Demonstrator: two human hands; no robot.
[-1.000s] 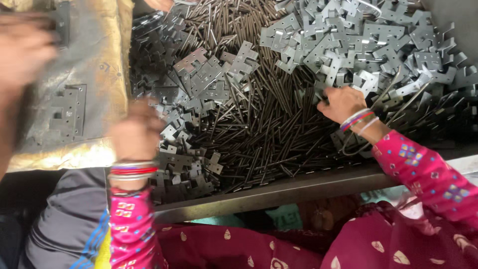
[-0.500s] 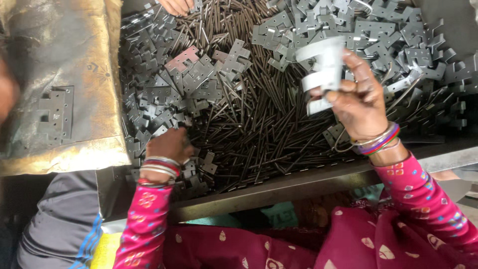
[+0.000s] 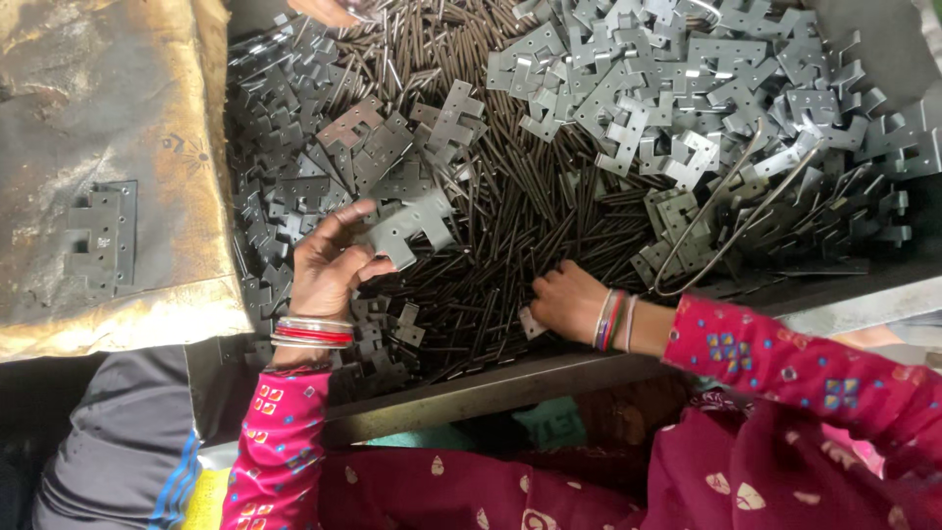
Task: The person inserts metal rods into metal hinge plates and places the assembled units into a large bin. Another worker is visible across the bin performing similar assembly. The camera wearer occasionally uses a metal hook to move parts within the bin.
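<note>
We note the left hand pinching one grey hinge leaf at frame centre-left. The right hand lies curled among the pins; its grip we cannot tell. Finished hinges lie at left; large piles remain unsorted.

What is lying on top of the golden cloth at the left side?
On the golden cloth lies one flat grey hinge plate, apart from both hands. What is under the cloth cannot be seen, because the cloth covers it.
</note>
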